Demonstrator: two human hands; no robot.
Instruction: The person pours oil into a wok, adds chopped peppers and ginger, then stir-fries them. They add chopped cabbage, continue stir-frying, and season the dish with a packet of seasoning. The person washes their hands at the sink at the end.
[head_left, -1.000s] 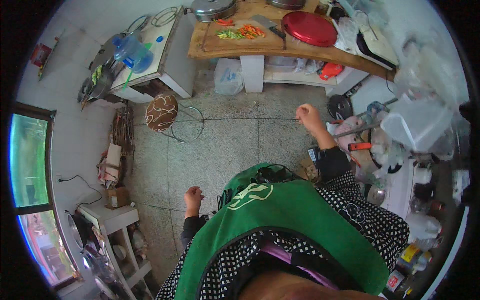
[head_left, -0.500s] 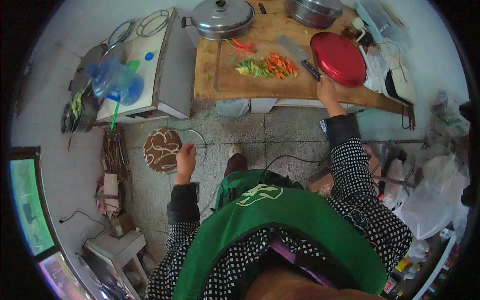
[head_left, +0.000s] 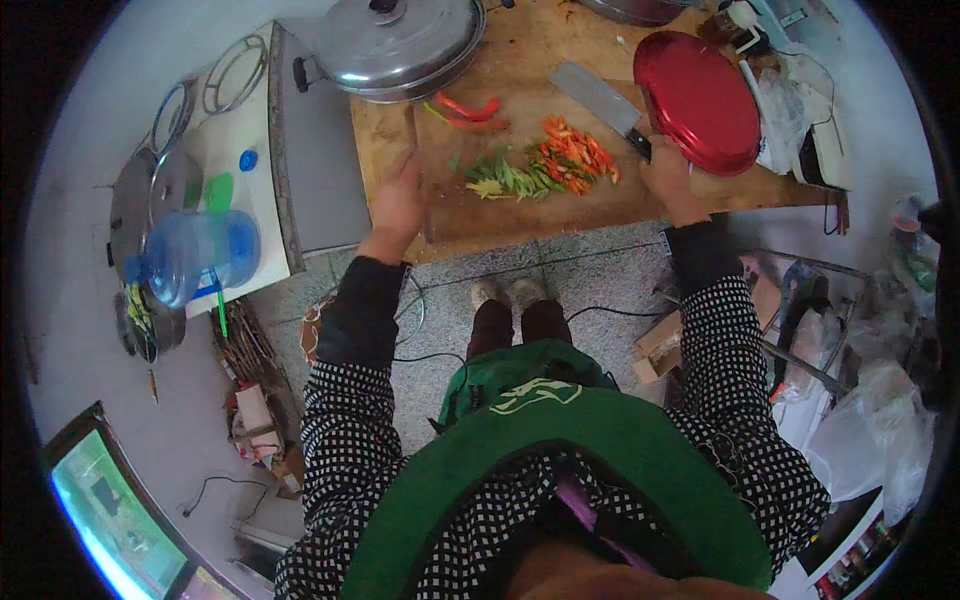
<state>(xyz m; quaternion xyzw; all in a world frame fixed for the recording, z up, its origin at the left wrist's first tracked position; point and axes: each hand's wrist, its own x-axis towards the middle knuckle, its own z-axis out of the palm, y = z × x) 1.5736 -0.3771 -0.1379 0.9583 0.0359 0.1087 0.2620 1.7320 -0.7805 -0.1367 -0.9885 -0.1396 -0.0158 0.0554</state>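
Observation:
My right hand (head_left: 672, 182) is closed around the end of the black handle of a cleaver (head_left: 598, 97), whose broad blade points up and left over the wooden cutting board (head_left: 470, 228). A red round lid or pan (head_left: 697, 100) sits just beyond that hand. Sliced orange-red and green peppers (head_left: 545, 165) form a pile in the board's middle, with whole red peppers (head_left: 468, 110) behind them. My left hand (head_left: 400, 200) hovers at the board's left edge. Its fingers are smeared by motion, and I see nothing in them.
A large lidded steel pot (head_left: 400, 45) stands at the back left of the table. To the left, a white cabinet (head_left: 235, 150) carries a blue plastic water jug (head_left: 205, 255). Plastic bags (head_left: 860, 430) and a rack are at my right. A cable crosses the floor.
I have stepped up closer to the table. My left hand has moved from above the brown round stool forward to the board's left edge. My right hand stays at the cleaver's handle.

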